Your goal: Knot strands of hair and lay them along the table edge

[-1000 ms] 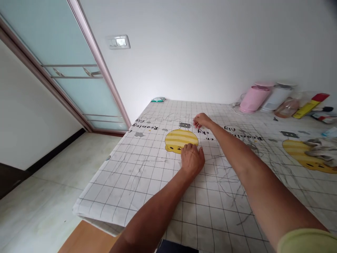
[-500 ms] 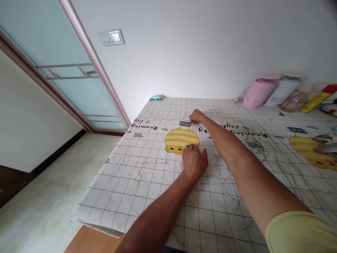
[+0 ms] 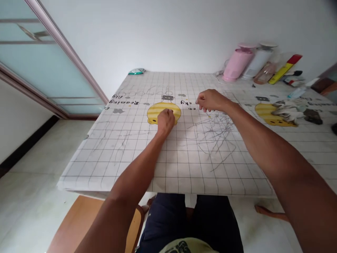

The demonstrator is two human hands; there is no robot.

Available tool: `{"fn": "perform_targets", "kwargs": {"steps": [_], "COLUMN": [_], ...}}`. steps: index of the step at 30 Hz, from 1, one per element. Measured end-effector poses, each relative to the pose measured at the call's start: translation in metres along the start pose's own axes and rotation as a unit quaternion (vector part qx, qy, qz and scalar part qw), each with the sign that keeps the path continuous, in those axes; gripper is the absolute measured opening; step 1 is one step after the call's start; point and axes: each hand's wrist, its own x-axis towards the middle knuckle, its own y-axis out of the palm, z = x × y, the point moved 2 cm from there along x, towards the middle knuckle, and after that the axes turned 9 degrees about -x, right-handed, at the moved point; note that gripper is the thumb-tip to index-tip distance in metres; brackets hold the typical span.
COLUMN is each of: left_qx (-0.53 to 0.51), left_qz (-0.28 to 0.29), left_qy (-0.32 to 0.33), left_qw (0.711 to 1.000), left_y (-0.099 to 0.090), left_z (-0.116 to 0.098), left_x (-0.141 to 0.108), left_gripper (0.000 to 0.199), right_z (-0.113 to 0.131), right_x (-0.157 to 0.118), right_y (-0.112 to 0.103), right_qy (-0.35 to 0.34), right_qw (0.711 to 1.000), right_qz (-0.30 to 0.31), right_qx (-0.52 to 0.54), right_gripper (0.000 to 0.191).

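Observation:
My left hand (image 3: 166, 121) is closed, its fingers drawn together over the yellow striped bear balloon (image 3: 152, 111) printed on the tablecloth. What it holds, if anything, is hidden. Further right, my right hand (image 3: 212, 100) is held over the cloth with thumb and fingertips pinched; anything between them is too thin to make out. Just below that hand lies a loose tangle of thin dark threads (image 3: 216, 128). Looped strands (image 3: 139, 90) run along the far left of the cloth, and fainter single threads (image 3: 123, 140) lie near its left side.
The white checked tablecloth (image 3: 168, 175) covers a table against the wall. Along the back right stand a pink cylinder (image 3: 238, 65), a white cylinder (image 3: 258, 61), a clear bottle (image 3: 264, 73) and a yellow-red box (image 3: 285, 69). Crumpled cloth gloves (image 3: 292, 110) lie at right. A wooden stool (image 3: 76, 225) is front left.
My left hand has gone from lying with fingers spread on the cloth to closed. My right hand has moved right, from the basket print to above the thread tangle. The view has shifted.

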Motion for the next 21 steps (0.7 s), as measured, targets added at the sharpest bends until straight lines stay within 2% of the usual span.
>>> {"fn": "perform_targets", "kwargs": {"steps": [2, 5, 8, 11, 14, 18, 21], "left_qx": [-0.052, -0.103, -0.101, -0.077, -0.053, -0.034, -0.018], "left_qz": [-0.012, -0.035, -0.043, -0.037, -0.036, -0.026, -0.03], "left_qy": [-0.026, -0.035, -0.009, 0.004, 0.009, 0.019, 0.041], "left_qw": [0.998, 0.994, 0.994, 0.996, 0.998, 0.999, 0.999], "left_y": [-0.006, -0.012, -0.014, -0.013, -0.012, -0.009, -0.01], "left_z": [0.003, 0.005, 0.004, 0.004, 0.004, 0.001, -0.005], "left_x": [0.007, 0.011, 0.012, 0.01, 0.009, 0.006, 0.004], "left_gripper": [0.025, 0.025, 0.028, 0.028, 0.028, 0.03, 0.033], "right_z": [-0.01, -0.014, -0.006, 0.012, 0.03, 0.041, 0.041], "right_x": [-0.028, -0.055, -0.072, -0.09, -0.107, -0.117, -0.117], "right_y": [0.006, 0.022, 0.039, 0.054, 0.067, 0.081, 0.089], "right_qy": [-0.024, -0.114, -0.207, -0.284, -0.313, -0.331, -0.356], "right_qw": [1.0, 0.99, 0.971, 0.955, 0.942, 0.925, 0.913], "right_qz": [-0.016, -0.048, -0.059, -0.022, 0.012, 0.014, -0.005], "right_qx": [-0.008, -0.071, -0.1, -0.087, -0.123, -0.186, -0.2], "right_gripper": [0.014, 0.009, 0.011, 0.011, 0.004, 0.02, 0.021]}}
